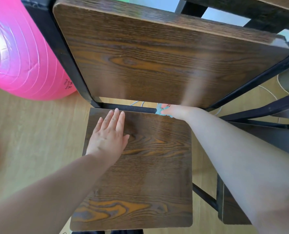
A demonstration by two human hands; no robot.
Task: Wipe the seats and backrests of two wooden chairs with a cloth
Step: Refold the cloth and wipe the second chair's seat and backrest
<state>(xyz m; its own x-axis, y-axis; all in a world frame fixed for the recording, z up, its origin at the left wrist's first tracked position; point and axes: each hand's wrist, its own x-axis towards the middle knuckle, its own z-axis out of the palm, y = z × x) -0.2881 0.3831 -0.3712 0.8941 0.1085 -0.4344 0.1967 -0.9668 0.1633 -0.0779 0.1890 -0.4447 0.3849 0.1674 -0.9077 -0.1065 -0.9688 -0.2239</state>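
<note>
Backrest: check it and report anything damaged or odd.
The backrest has a chipped top right corner: the edge there is ragged and pale, while the top left corner is smoothly rounded. Nothing else on it stands out.

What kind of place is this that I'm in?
Probably a room in a home, maybe a dining or living area: there's a wooden chair on a black frame, a light wood floor, and a pink exercise ball beside it.
</note>
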